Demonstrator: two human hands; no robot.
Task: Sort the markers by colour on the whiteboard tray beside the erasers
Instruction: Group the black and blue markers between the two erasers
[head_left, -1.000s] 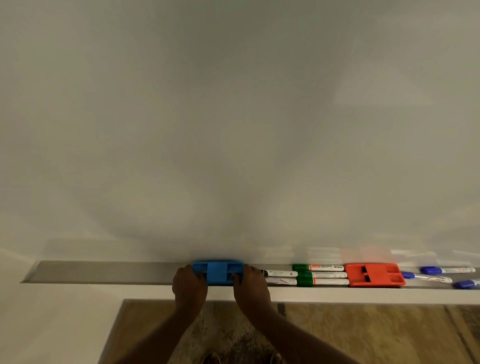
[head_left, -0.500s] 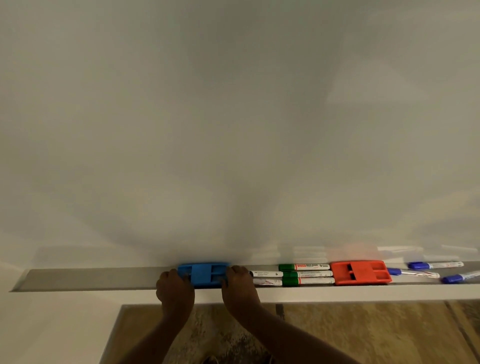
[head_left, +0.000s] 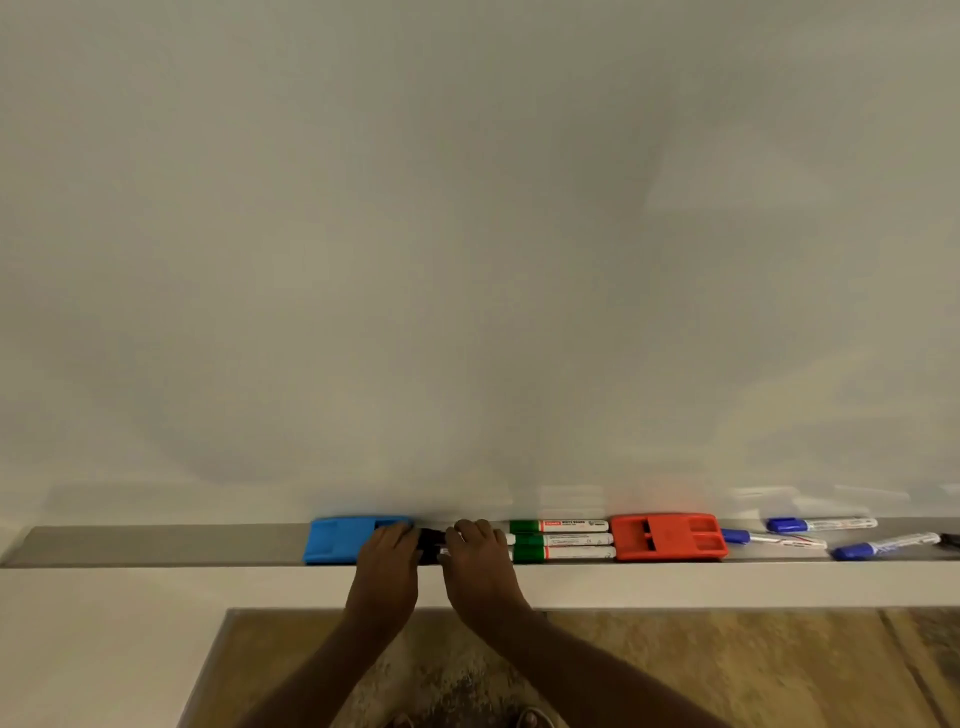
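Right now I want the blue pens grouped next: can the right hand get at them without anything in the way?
Probably yes. The right hand sits left of the green pens; the blue pens lie open past the red eraser, reachable over it.

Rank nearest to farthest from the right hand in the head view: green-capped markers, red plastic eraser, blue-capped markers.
From the right hand:
1. Green-capped markers, stacked three deep, immediately right of the hand and reaching its fingers.
2. Red plastic eraser, next along the tray, against the green markers' far ends.
3. Blue-capped markers, loosely scattered at the tray's far right.
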